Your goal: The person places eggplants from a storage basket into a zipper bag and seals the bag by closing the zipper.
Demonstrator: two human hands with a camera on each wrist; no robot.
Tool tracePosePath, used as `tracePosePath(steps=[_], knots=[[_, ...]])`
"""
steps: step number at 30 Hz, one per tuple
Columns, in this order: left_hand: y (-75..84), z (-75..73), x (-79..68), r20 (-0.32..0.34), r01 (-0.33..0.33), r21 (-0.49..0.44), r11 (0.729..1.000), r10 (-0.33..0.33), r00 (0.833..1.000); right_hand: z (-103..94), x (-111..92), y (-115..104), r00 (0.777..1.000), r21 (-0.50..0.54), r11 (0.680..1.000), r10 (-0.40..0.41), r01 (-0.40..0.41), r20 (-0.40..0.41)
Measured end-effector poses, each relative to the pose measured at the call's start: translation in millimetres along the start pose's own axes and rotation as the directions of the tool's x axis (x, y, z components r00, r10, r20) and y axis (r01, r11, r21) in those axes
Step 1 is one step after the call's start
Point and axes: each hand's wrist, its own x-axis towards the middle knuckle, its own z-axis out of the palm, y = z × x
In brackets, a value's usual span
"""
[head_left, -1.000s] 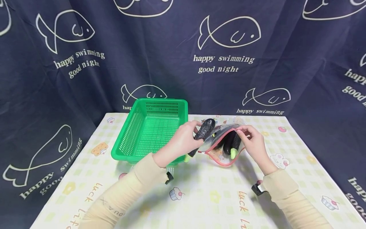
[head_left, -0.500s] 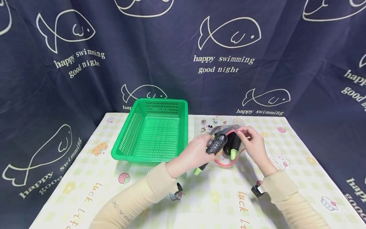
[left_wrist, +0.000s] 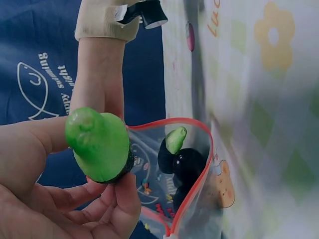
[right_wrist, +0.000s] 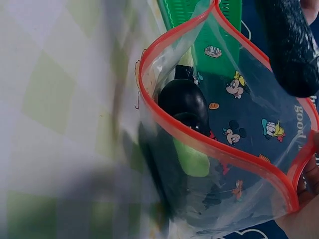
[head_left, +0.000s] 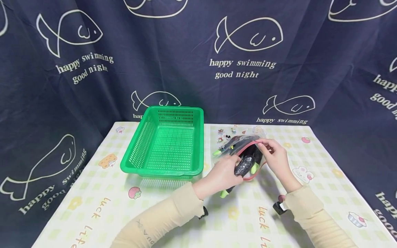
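Note:
My left hand (head_left: 224, 174) grips a black, glossy, rough-skinned eggplant (head_left: 245, 167), its green stem end (left_wrist: 99, 144) pointing down toward me. The eggplant's dark end is held over the mouth of a clear zip bag (right_wrist: 264, 124) printed with cartoon figures. With thumb and fingers, my right hand (head_left: 276, 156) pinches the bag's red rim (head_left: 248, 144), and the mouth gapes. Several black eggplants (left_wrist: 189, 164) with green ends lie inside the bag; the right wrist view shows one eggplant's rounded dark end (right_wrist: 184, 102). The bag's far part lies flat on the table.
A green plastic basket (head_left: 133, 155) with slotted walls stands left of the bag, nothing visible in it. The table has a pale checked cloth (head_left: 217, 224) with printed cakes and flowers. A dark blue fish-print curtain (head_left: 173, 62) hangs behind the table.
My left hand has moved right and toward me with the eggplant, from beside the basket to the bag's mouth. The right hand stays at the bag's rim.

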Motion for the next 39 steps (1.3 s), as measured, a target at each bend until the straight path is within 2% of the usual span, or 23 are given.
tracePosePath(steps=[9,15,19,23,25,30,33,36,38,39], knots=[[-0.5,18.4,7.9,-0.031,0.004,0.023,1.0,-0.003,1.0,1.5,0,1,1.0,-0.003,1.0,0.0,0.0,-0.004],[1.5,28.9,11.4,-0.051,0.025,0.13,0.991,-0.018,0.999,2.4,0,3,1.0,-0.01,1.0,0.003,-0.003,-0.006],[3.2,35.3,13.2,-0.073,0.013,0.23,0.973,0.004,0.997,2.6,0,3,1.0,-0.005,1.0,0.006,-0.006,-0.002],[4.0,42.1,15.4,-0.106,0.004,0.339,0.941,0.034,0.994,3.1,0,3,1.0,-0.001,1.0,0.008,-0.008,-0.003],[5.0,46.4,16.4,-0.109,0.002,0.404,0.915,0.046,0.993,3.1,0,3,1.0,-0.003,1.0,0.004,-0.004,-0.006],[9.0,57.4,17.6,-0.12,-0.001,0.582,0.813,0.088,0.989,3.0,0,4,1.0,-0.005,1.0,-0.006,0.006,-0.01],[12.4,62.6,18.3,-0.137,0.02,0.645,0.764,0.09,0.986,3.1,0,3,1.0,-0.004,1.0,-0.008,0.008,-0.007],[16.8,66.6,19.9,-0.148,0.048,0.662,0.748,0.067,0.987,3.3,0,2,1.0,-0.002,1.0,-0.004,0.004,-0.005],[18.9,69.6,22.1,-0.151,0.062,0.665,0.744,0.053,0.987,3.4,0,2,1.0,0.002,1.0,0.001,-0.001,-0.003],[19.6,71.1,23.1,-0.158,0.071,0.657,0.75,0.045,0.986,3.4,0,1,1.0,0.004,1.0,0.003,-0.003,-0.002]])
